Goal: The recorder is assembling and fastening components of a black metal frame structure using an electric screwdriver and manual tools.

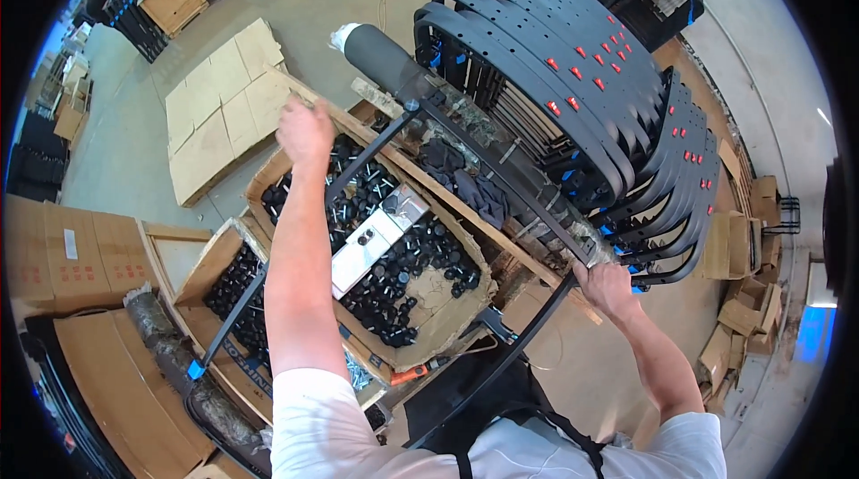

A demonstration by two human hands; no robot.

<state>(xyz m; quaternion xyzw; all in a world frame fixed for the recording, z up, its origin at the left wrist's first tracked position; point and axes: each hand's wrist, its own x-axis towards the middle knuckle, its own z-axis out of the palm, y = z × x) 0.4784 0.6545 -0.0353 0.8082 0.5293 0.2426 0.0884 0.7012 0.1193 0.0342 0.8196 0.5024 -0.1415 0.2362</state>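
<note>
Watching the head cam here. My right hand [607, 287] is wrapped tight around a black metal frame [501, 177], gripping it at the corner where the long bar meets the tube running back toward my chest. The frame lies tilted across the middle of the view, over an open cardboard box [429, 287] full of small black caps. My left hand [304, 132] is stretched out toward 11 o'clock, over the far edge of that box. It looks loosely curled, but I can't tell whether it holds anything, since I only see the back of it.

In the box, a white block [371, 242] sits on top of the caps. A second box [234, 287] of black parts stands just beside it at 8 o'clock. Behind the frame, a grey roll [380, 57] lies at 12 o'clock, and a big stack of curved black frames [582, 76] with red and blue tags fans out at 1 to 3 o'clock. Flat cardboard sheets [224, 108] lie on the floor at 10 o'clock.
</note>
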